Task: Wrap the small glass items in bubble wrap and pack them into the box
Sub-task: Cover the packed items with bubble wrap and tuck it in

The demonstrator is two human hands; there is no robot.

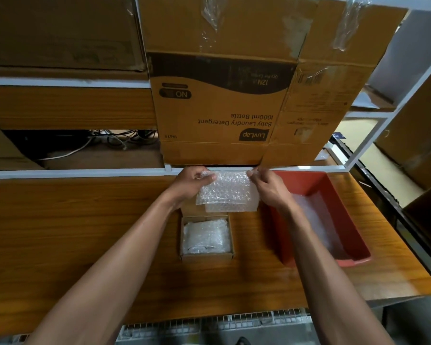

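Both arms outstretched, left hand (pixel 188 183) and right hand (pixel 269 186) pinching bubble wrap (pixel 227 192)

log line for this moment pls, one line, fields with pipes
left hand + right hand: pinching bubble wrap sheet above small box | box: wrapped bundle inside | red tray: right

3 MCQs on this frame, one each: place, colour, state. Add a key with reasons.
1. Where is the small open cardboard box relative to the plastic tray?
A. to the tray's left
B. inside it
C. behind it

2. What colour is the tray?
A. blue
B. red
C. white

3. What is the clear bubble wrap sheet doing?
A. lying flat on the wooden table
B. tucked in the box
C. held up by both hands

Key: 1 A, the box sits apart on the tray's left. 2 B, its walls are red. 3 C, the left hand and right hand pinch its top corners.
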